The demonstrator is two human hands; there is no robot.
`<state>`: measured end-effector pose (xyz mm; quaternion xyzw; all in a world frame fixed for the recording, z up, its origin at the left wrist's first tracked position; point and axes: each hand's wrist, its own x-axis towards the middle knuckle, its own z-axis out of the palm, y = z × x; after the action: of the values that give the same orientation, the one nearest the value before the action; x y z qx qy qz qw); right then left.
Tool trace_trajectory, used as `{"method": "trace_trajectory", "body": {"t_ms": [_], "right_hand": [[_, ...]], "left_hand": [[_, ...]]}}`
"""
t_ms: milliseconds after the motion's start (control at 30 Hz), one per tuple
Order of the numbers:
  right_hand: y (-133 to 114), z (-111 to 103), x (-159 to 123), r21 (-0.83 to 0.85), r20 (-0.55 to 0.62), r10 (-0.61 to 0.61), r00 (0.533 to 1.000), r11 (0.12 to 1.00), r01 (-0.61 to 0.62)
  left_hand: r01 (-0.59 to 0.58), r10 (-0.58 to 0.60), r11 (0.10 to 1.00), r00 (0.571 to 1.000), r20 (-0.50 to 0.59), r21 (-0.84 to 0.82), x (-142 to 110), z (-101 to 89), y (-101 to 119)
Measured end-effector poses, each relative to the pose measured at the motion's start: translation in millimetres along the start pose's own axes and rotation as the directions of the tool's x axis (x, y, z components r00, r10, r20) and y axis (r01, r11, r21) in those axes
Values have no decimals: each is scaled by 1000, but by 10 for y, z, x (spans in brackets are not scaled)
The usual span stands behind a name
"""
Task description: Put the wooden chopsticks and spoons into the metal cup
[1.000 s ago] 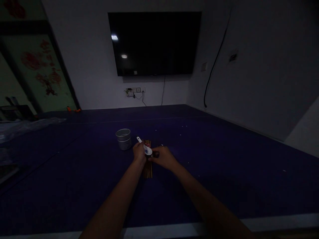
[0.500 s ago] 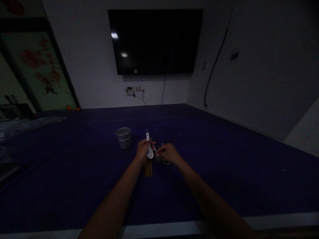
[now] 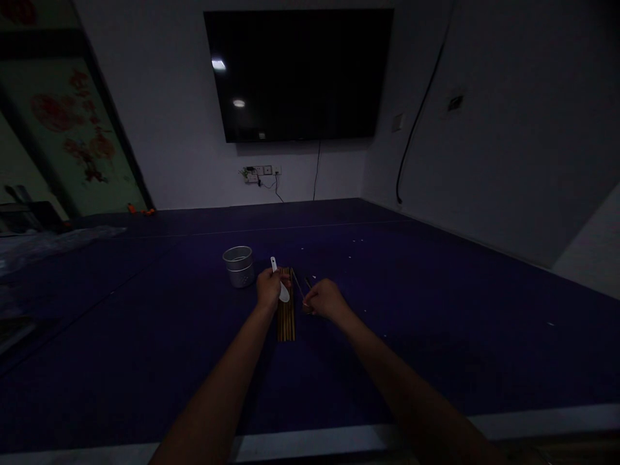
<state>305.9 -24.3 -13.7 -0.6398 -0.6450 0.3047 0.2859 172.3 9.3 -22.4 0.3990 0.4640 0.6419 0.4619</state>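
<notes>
My left hand (image 3: pixel 269 289) is closed around a white soup spoon (image 3: pixel 283 295), its handle pointing away from me and its bowl toward me. Beneath that hand, a row of several wooden chopsticks (image 3: pixel 286 323) lies side by side on the purple surface. My right hand (image 3: pixel 325 299) pinches a metal spoon (image 3: pixel 299 285) near its bowl; the thin handle slants up and left toward the chopsticks. A second dark handle (image 3: pixel 308 282) shows just beyond the right fingers, its other end hidden by the hand. Left of my left hand stands an upright metal cup (image 3: pixel 241 276) with holes low in its side.
The purple surface (image 3: pixel 159 361) carries small white scraps (image 3: pixel 350 257) to the right. Crumpled clear plastic (image 3: pixel 58 245) lies at the far left. A television (image 3: pixel 300 74) hangs on the back wall, with sockets and cables (image 3: pixel 264 171) below. The room is dim.
My left hand has shifted slightly left with the soup spoon, uncovering more of the chopsticks. The metal spoon has come down toward me beside the chopsticks, with my right hand at its bowl.
</notes>
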Motion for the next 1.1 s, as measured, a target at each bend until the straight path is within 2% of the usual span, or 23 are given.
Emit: {"method": "trace_trajectory", "body": {"t_ms": [367,567,700,900,1100], "right_hand": [[-32,79,-64,-26,-14,-39,999,999,39],[-97,60,-106,-119,7,-117,993,986,117],[-101,75,-112,-240,2,-168,986,957,163],[-14,158,-55,-372,-92,-227,969,911,178],[9,192,-47,-413,-95,-232,968,894,173]], "left_hand": [[45,-45,998,999,5,-50,-32,39,47],[74,-75,995,997,-15,-68,-16,44,58],[94,-96,992,995,-18,-84,-29,55,78],[105,-106,991,994,-14,-84,-59,64,117],[122,-124,985,992,-4,-120,-59,55,129]]}}
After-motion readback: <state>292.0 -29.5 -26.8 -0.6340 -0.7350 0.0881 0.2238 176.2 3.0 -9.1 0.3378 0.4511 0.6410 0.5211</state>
